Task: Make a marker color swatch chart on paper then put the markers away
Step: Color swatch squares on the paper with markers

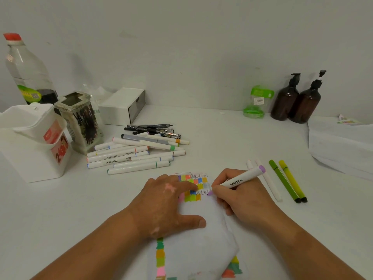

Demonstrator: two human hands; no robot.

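Swatching about midway, by my reading. Right hand [238, 197] pinches a white-barrelled marker with lilac end cap [240, 180], its purple tip touching the white paper sheet [199, 235] just ahead of the fingers. Left hand [161, 201] lies flat with fingers straight, pressing the sheet down beside the right. Between the two hands is a patch of small coloured swatch squares [201, 183] with scribble rows; more squares run along the sheet edge under the left wrist. Beyond the left hand, a loose heap of white capped markers [131, 156], none put away yet; a white plastic tub [36, 158] sits farther left. Right of the right hand, two slim green and yellow felt pens [284, 180] lie loose
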